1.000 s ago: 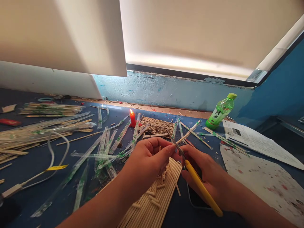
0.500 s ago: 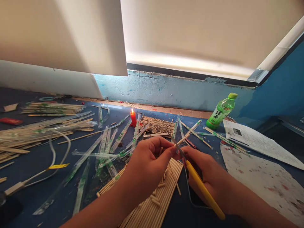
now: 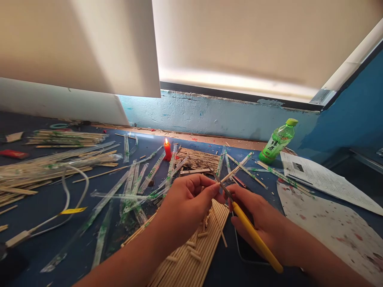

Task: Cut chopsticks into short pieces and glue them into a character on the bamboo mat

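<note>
My left hand (image 3: 188,207) pinches a thin wooden stick, apparently a chopstick (image 3: 228,176), between thumb and fingers. My right hand (image 3: 257,215) is closed around yellow-handled cutters (image 3: 249,229), whose metal blades cross the stick just beside my left fingertips. Whether the blades bite into it I cannot tell. Beneath my hands lies a flat panel of chopsticks laid side by side (image 3: 206,255), with several short cut pieces (image 3: 195,257) scattered on it. A dark phone-like slab (image 3: 247,251) lies partly hidden under my right hand.
A lit red candle (image 3: 167,151) stands behind my hands, near a darkened stick panel (image 3: 199,159). Plastic wrappers (image 3: 128,191) litter the left side, with chopstick bundles (image 3: 68,137) and a white cable (image 3: 67,187). On the right are a green tea bottle (image 3: 278,143) and papers (image 3: 329,223).
The cutters' blades have shifted slightly left and down, closer to my left fingertips. More short pieces show on the panel below. Both hands keep their grip.
</note>
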Demonstrator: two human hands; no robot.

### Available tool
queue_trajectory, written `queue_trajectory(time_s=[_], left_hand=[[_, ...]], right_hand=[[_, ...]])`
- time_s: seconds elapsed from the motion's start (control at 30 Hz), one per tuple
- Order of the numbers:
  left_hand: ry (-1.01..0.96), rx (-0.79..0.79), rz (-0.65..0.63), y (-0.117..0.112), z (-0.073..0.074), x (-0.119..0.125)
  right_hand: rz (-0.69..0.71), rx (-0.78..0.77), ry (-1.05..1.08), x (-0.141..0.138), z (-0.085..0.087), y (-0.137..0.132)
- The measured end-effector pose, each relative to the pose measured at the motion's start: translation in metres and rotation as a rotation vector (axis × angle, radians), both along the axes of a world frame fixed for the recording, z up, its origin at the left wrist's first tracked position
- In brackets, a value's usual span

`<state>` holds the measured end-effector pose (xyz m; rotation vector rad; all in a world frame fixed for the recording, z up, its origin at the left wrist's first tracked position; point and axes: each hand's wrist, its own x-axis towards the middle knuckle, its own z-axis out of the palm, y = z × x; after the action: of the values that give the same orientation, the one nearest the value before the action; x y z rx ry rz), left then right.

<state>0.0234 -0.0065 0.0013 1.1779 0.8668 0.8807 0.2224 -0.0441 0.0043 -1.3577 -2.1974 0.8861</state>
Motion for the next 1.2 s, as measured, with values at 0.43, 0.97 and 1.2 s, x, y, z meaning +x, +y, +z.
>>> queue_trajectory(time_s=[0.43,0.97,1.2], left_hand=[[-0.096,-0.109,0.005,-0.003,0.009,0.002],[-0.013,-0.095,0.042,0.006,-0.005,0.002],[0.160,0.070,0.059,-0.001,-0.010,0.004]], right_hand=[[0.033,-0.010,0.062,0.003,-0.004,0.000],[-0.505,0.162,-0.594,0.110,-0.024,0.070],[-0.582,0.227,-0.598,0.089,-0.015,0.057]])
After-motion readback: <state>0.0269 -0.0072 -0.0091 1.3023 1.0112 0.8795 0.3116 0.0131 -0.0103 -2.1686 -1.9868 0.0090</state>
